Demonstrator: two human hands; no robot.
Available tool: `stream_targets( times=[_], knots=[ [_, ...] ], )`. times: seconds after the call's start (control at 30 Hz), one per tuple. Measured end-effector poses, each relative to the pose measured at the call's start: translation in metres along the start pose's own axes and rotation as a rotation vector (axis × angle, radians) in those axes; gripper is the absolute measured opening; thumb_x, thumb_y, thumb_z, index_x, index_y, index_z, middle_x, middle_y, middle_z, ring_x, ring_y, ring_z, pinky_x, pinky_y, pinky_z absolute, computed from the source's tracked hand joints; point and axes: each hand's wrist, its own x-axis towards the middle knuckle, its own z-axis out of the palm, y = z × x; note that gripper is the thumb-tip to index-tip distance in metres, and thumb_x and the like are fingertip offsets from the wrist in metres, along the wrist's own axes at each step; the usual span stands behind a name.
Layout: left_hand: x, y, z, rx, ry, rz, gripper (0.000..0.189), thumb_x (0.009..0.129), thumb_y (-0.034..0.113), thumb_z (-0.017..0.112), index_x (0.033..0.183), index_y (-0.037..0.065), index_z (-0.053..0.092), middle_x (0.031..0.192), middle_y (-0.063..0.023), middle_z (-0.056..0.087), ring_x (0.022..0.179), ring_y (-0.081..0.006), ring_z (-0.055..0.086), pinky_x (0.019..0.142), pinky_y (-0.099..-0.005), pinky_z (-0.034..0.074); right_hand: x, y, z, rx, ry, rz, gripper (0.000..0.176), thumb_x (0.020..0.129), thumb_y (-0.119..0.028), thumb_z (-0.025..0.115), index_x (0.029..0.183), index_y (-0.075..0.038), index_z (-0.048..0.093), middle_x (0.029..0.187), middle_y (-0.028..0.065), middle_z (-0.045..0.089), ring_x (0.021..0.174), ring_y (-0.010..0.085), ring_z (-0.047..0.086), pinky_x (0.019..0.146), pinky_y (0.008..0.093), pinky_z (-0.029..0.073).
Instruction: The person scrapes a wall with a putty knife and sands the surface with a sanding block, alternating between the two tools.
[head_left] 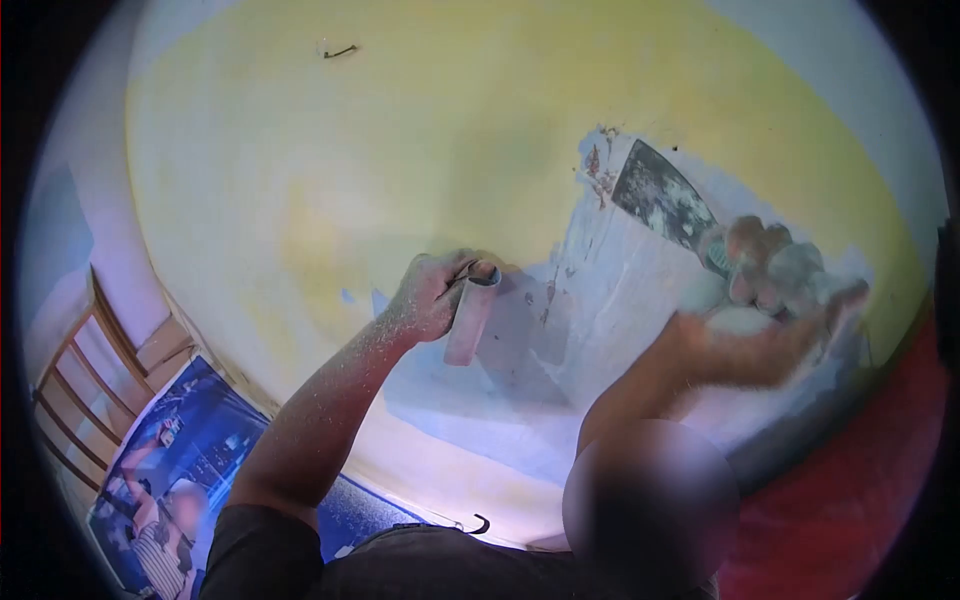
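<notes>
My right hand (770, 280), dusted white, is closed around the handle of a putty knife (660, 195). The wide metal blade, smeared with white, points up and left and overlaps the chipped edge of a pale patch (590, 270) on the yellow wall (420, 130). My left hand (435, 290) is closed on a dusty, flat pale strip (468, 330) with a rounded upper end; I cannot tell what kind of thing it is. It hangs downward in front of the wall, its shadow falling to the right. White dust speckles my left forearm.
A bent nail (340, 52) sticks out of the wall at upper left. At lower left are a slatted wooden frame (95, 350) and a blue printed sheet (190, 440) picturing a person. Something red (850, 480) covers the lower right.
</notes>
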Motion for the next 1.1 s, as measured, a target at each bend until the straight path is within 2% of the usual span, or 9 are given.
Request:
stream_targets(
  times=[0.1, 0.23, 0.5, 0.67, 0.7, 0.8, 0.9, 1.0, 1.1],
  knots=[
    [0.000, -0.006, 0.001, -0.035, -0.029, -0.073, 0.049, 0.117, 0.048, 0.065, 0.093, 0.005, 0.068, 0.076, 0.0001, 0.067, 0.071, -0.0109, 0.063, 0.067, -0.0326, 0.054, -0.010, 0.018, 0.000, -0.050, -0.034, 0.065, 0.031, 0.122, -0.028, 0.044, 0.096, -0.015, 0.053, 0.068, -0.0014, 0.040, 0.055, 0.0129, 0.037, 0.054, 0.0325, 0.036],
    [0.000, -0.005, 0.001, -0.062, 0.002, -0.072, 0.050, 0.116, 0.049, 0.066, 0.093, 0.005, 0.068, 0.077, 0.0007, 0.067, 0.072, -0.0107, 0.064, 0.067, -0.0327, 0.054, -0.014, 0.011, 0.003, -0.023, 0.048, -0.054, 0.015, 0.119, -0.017, 0.052, 0.106, -0.014, 0.058, 0.071, -0.0019, 0.040, 0.056, 0.0107, 0.036, 0.049, 0.0311, 0.033],
    [-0.001, -0.004, 0.002, -0.056, -0.002, -0.047, 0.050, 0.117, 0.048, 0.065, 0.091, 0.005, 0.067, 0.076, -0.0007, 0.067, 0.072, -0.0111, 0.063, 0.067, -0.0332, 0.054, -0.018, 0.021, 0.003, -0.178, -0.005, -0.054, 0.032, 0.121, -0.023, 0.046, 0.090, -0.016, 0.043, 0.069, -0.0012, 0.037, 0.056, 0.0112, 0.036, 0.051, 0.0305, 0.036],
    [0.002, -0.001, 0.001, 0.012, 0.005, 0.013, 0.050, 0.118, 0.048, 0.063, 0.093, 0.004, 0.067, 0.076, -0.0021, 0.068, 0.072, -0.0116, 0.062, 0.067, -0.0336, 0.053, -0.016, -0.008, 0.001, 0.229, 0.046, -0.027, 0.040, 0.122, -0.029, 0.049, 0.085, -0.018, 0.041, 0.066, -0.0011, 0.040, 0.053, 0.0137, 0.040, 0.054, 0.0360, 0.038],
    [0.000, -0.002, 0.001, 0.028, 0.020, 0.023, 0.050, 0.118, 0.048, 0.063, 0.093, 0.004, 0.067, 0.076, -0.0024, 0.068, 0.072, -0.0118, 0.061, 0.067, -0.0337, 0.053, -0.017, -0.018, 0.018, -0.057, 0.038, -0.040, 0.042, 0.122, -0.029, 0.051, 0.083, -0.018, 0.040, 0.065, -0.0015, 0.038, 0.051, 0.0143, 0.037, 0.052, 0.0354, 0.036],
    [0.000, -0.006, 0.000, -0.027, -0.032, -0.104, 0.051, 0.117, 0.049, 0.063, 0.094, 0.004, 0.067, 0.075, -0.0031, 0.067, 0.071, -0.0130, 0.061, 0.068, -0.0344, 0.053, -0.022, 0.011, 0.026, -0.226, 0.082, 0.131, 0.041, 0.122, -0.027, 0.047, 0.083, -0.018, 0.039, 0.063, -0.0011, 0.038, 0.050, 0.0127, 0.036, 0.051, 0.0341, 0.036],
    [0.000, -0.001, -0.001, 0.033, -0.008, -0.028, 0.040, 0.118, 0.043, 0.064, 0.115, 0.006, 0.078, 0.080, -0.0082, 0.074, 0.073, -0.0190, 0.069, 0.073, -0.0367, 0.057, -0.020, -0.009, 0.027, -0.102, 0.022, 0.025, 0.041, 0.120, -0.023, 0.051, 0.082, -0.016, 0.040, 0.064, -0.0006, 0.039, 0.052, 0.0119, 0.035, 0.052, 0.0337, 0.035],
    [0.000, 0.003, 0.000, -0.005, -0.008, -0.047, 0.052, 0.117, 0.050, 0.064, 0.093, 0.004, 0.068, 0.076, -0.0032, 0.067, 0.072, -0.0134, 0.062, 0.069, -0.0344, 0.053, -0.020, 0.004, 0.013, -0.170, -0.012, 0.012, 0.040, 0.120, -0.021, 0.052, 0.083, -0.016, 0.041, 0.065, 0.0001, 0.040, 0.053, 0.0116, 0.035, 0.051, 0.0324, 0.035],
    [0.000, 0.001, 0.002, 0.008, 0.027, -0.013, 0.052, 0.117, 0.050, 0.065, 0.092, 0.004, 0.067, 0.075, -0.0029, 0.064, 0.072, -0.0132, 0.061, 0.068, -0.0340, 0.052, -0.018, 0.001, 0.020, -0.058, -0.017, -0.019, 0.040, 0.122, -0.023, 0.050, 0.083, -0.015, 0.043, 0.066, 0.0006, 0.042, 0.053, 0.0118, 0.036, 0.050, 0.0327, 0.034]
  ],
)
